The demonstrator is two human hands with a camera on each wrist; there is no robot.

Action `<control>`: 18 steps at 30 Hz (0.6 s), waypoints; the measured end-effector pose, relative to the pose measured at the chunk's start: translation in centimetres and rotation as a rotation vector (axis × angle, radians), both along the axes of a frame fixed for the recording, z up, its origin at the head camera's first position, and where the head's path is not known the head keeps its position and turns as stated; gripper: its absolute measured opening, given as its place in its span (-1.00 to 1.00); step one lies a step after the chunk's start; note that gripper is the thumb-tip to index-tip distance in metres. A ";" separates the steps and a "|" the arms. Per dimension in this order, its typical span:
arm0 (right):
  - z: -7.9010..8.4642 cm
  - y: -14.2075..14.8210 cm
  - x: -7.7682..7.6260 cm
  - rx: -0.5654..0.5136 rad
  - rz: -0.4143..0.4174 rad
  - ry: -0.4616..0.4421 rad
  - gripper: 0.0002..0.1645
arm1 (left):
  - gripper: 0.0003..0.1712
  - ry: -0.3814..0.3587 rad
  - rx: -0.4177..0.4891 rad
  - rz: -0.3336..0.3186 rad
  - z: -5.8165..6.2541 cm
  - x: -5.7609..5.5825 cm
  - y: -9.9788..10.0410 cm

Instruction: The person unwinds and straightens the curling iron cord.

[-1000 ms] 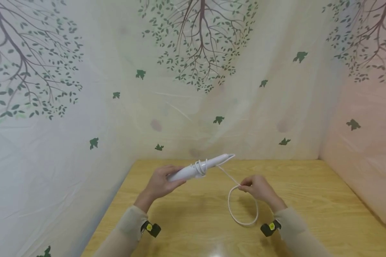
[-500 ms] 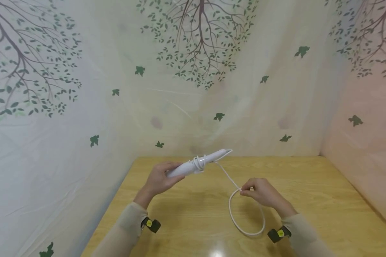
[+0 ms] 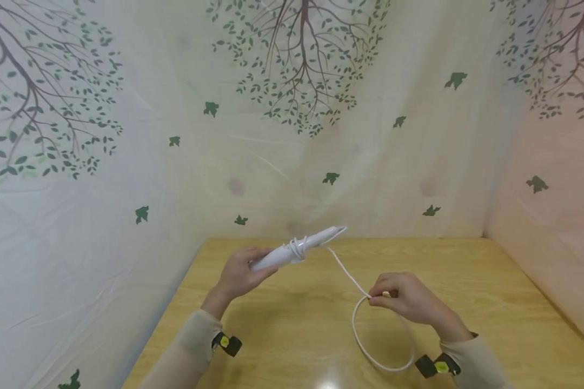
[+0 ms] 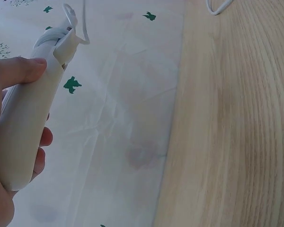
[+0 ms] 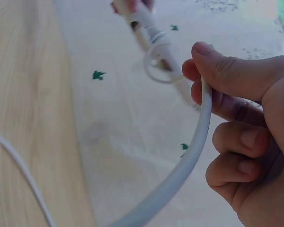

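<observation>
In the head view my left hand point(image 3: 239, 274) grips the thick lower end of a white wand-shaped corded appliance point(image 3: 281, 256), tilted up to the right above the table. Its white cord point(image 3: 353, 323) is wrapped round the middle of the body and also bends back from the far tip. The left wrist view shows the thumb along the top of the appliance point(image 4: 26, 118), with fingertips showing on the far side. My right hand point(image 3: 409, 298) pinches the cord between thumb and fingers, and a loop hangs below. In the right wrist view the pinched cord point(image 5: 180, 172) curves down and left.
A wood-grain table point(image 3: 292, 335) lies under both hands. Behind it hangs a pale curtain point(image 3: 282, 162) printed with trees and green leaf shapes, with further panels at both sides. Each wrist carries a small black camera point(image 3: 231, 346).
My right hand has moved right and toward me with the cord, so the span to the appliance is longer and the loop larger and lower. My left hand has shifted only slightly.
</observation>
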State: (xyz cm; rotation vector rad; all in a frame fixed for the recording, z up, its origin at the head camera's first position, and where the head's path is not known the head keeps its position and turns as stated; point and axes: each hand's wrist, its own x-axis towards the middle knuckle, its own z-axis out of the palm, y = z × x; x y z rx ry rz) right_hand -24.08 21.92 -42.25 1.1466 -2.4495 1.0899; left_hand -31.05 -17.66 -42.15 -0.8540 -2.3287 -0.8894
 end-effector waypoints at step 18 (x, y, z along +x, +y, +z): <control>6.2 -1.9 2.2 -0.323 -0.208 0.237 -0.73 | -0.57 -0.062 -0.029 0.021 -1.4 0.9 0.1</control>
